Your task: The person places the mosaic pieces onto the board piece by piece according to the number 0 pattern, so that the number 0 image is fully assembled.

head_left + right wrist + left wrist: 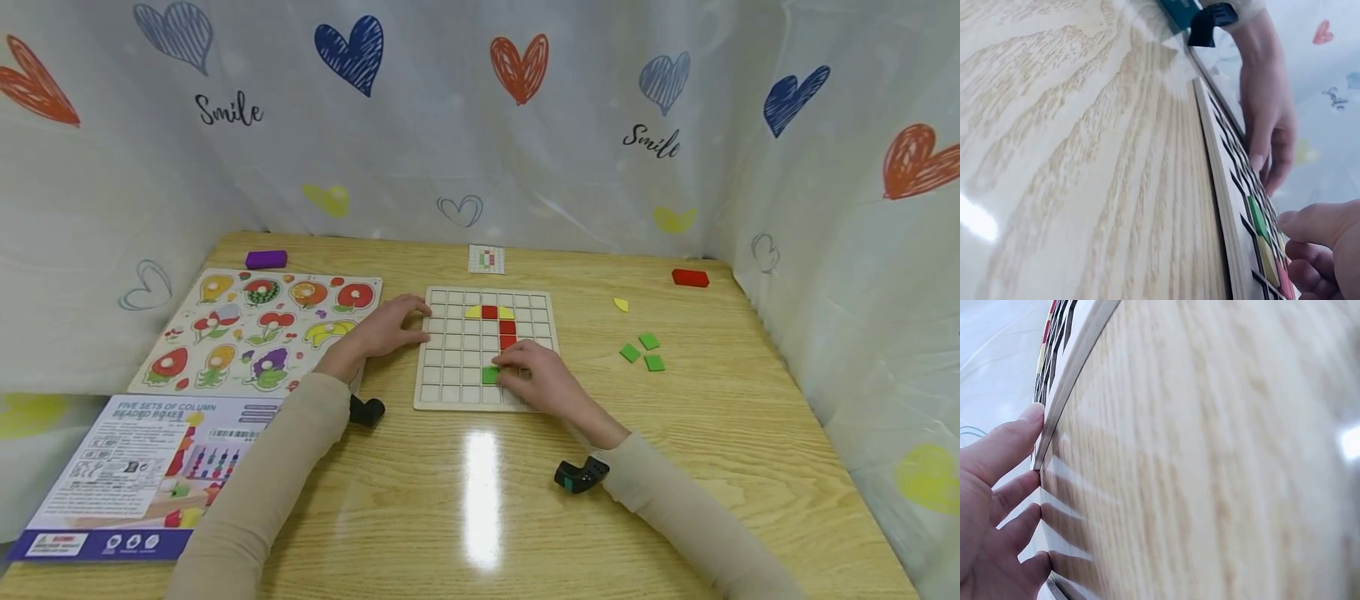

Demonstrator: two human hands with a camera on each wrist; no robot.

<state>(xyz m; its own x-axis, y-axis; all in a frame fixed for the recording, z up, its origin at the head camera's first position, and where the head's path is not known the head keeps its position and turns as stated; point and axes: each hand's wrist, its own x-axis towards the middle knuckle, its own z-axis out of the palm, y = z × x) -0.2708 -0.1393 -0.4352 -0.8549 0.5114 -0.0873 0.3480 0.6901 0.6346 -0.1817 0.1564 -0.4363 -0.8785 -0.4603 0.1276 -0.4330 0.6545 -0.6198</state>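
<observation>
A wooden grid board (422, 392) lies on the table, holding red tiles (507, 327), yellow corner pieces (472, 312) and a green square tile (491, 375). At its left edge, my left hand (386, 327) touches the rim with thumb and fingers spread; the left wrist view shows the thumb (1013, 440) against that edge. My right hand (540, 379) hovers over the lower right cells, fingertips beside the green tile. In the right wrist view the thumb and curled fingers (1313, 265) sit close to green, yellow and red pieces; whether they pinch one is unclear.
Several loose green tiles (630, 353) and a yellow piece (621, 305) lie right of the board. A pattern card (487, 259) lies behind it. Red (690, 277) and purple (266, 259) blocks sit farther back. A fruit puzzle (251, 333) and a printed box (150, 467) occupy the left.
</observation>
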